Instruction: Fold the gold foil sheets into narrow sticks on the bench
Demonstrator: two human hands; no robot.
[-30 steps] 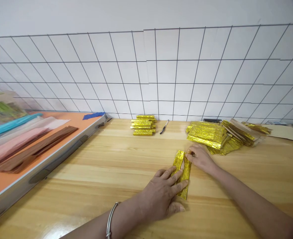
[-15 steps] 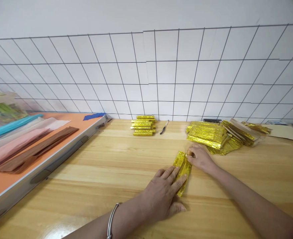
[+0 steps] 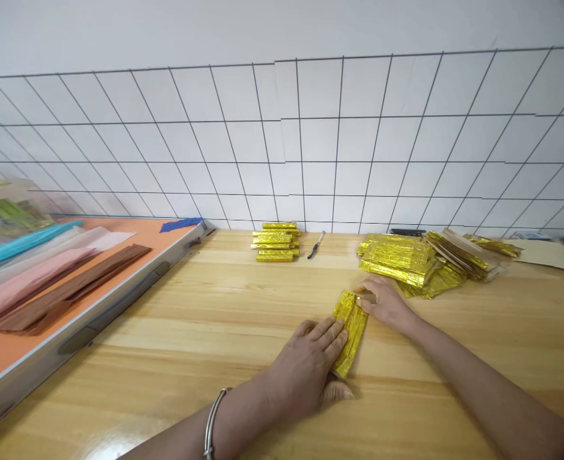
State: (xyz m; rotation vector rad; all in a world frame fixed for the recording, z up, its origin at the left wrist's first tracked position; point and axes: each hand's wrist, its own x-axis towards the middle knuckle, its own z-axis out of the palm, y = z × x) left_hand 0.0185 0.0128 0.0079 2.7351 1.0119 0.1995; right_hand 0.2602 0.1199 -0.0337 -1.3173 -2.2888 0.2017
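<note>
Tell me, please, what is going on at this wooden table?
A person handles a long gold foil packet on the light wooden table: the left hand lies flat on its near end, the right hand pinches its far end. A stack of gold foil packets and a black pen sit near the tiled wall.

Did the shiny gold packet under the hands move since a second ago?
Yes, slightly. The gold packet has swung its near end left, toward the side of the small gold stack, which stayed put.
</note>
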